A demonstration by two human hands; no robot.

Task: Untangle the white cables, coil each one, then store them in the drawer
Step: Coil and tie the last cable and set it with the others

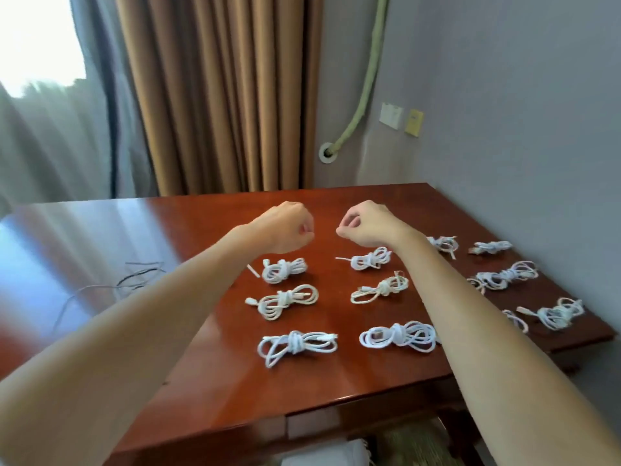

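Hovering above the far half of the worktop (188, 348), the left hand (285, 228) and the right hand (364, 225) face each other, a narrow gap between them. Both are clenched, fingers curled into the palm with thumb against forefinger; whether anything thin is pinched in either cannot be told. The white cables (336, 297) lie on the worktop below and nearer than the hands, each coiled into a knotted bundle and set apart from its neighbours in rows. One bundle (284, 270) sits just under the left wrist, another (371, 258) just under the right. Further bundles lie to the right of the right forearm, towards the worktop's edge. Loose dark wires (134, 277) lie well apart on the left.
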